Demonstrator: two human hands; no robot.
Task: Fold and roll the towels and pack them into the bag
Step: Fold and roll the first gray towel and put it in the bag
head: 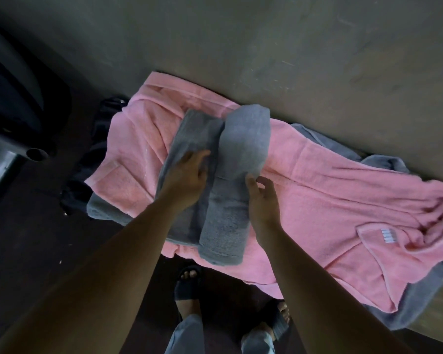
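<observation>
grey terry towel (237,159), half rolled into a thick soft cylinder, lies on top of a spread pink terry towel (317,190) on the dull grey table top (266,47). in the head view we see its long axis running away from us, from the near table edge toward the far side, leaning a little right at the far end. its unrolled flat tail (189,134) lies just left of the roll, touching it along its length. our left hand (187,175) rests flat on that tail with straight fingers, grasping nothing, only pressing the cloth down. our right hand (262,198) is at the roll's right flank near its middle, fingers loosely bent and spread, fingertips touching the cloth without closing round it. so the roll lies between the two hands, with the right hand nearer to it, and we judge the next move to be a push leftward over the tail, across the long axis. the roll looks plump and napped, with a stitched hem band at its near end. a second grey towel (394,310) shows under the pink one at the right. a dark heap (87,154) lies at the left; we cannot tell whether it is the bag.
</observation>
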